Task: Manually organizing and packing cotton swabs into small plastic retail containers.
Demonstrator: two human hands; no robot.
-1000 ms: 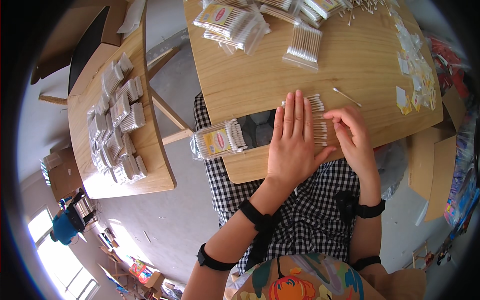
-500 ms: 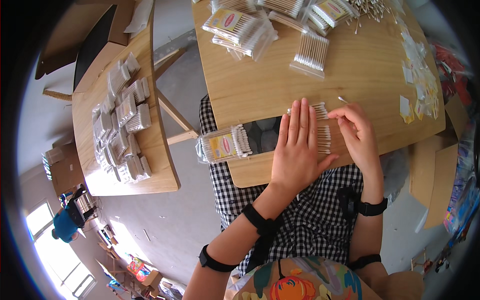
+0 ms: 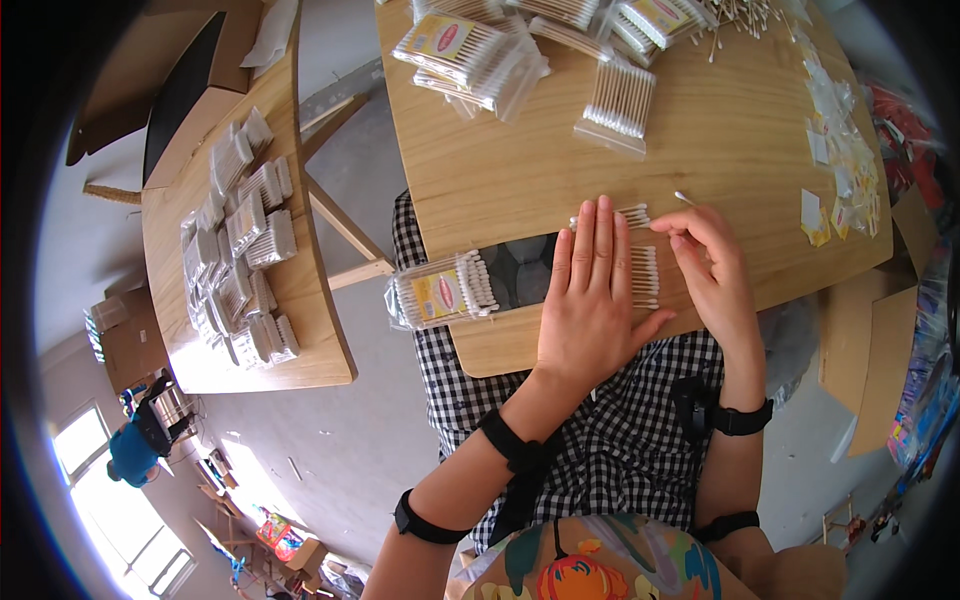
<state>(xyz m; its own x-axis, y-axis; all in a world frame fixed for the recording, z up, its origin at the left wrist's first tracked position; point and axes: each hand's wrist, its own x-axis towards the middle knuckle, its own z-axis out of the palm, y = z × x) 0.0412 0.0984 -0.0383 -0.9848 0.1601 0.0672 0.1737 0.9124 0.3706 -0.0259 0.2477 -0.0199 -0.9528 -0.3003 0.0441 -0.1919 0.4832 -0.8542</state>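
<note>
My left hand [image 3: 588,285] lies flat, fingers straight and side by side, on a row of cotton swabs [image 3: 646,277] at the table's near edge. It hides the middle of the row. Past its fingertips a few more swabs [image 3: 634,215] stick out. My right hand [image 3: 708,262] is beside their right ends, fingers loosely bent, the index fingertip at the swab tips; I see nothing held in it. Left of my left hand is a dark panel with rounded shapes [image 3: 520,272]. A clear bag of swabs with a yellow label [image 3: 438,295] overhangs the edge there.
Filled swab bags [image 3: 465,50] are piled at the far side, with one bag [image 3: 618,105] nearer. Loose swabs [image 3: 735,20] lie behind; a single swab [image 3: 684,198] is near my right hand. Labels and empty bags [image 3: 845,170] line the right. More bags [image 3: 240,240] cover the left table.
Both hands keep nearly the same pose over the swabs. The whole view has shifted slightly, so the tables and bags appear a little further left.
</note>
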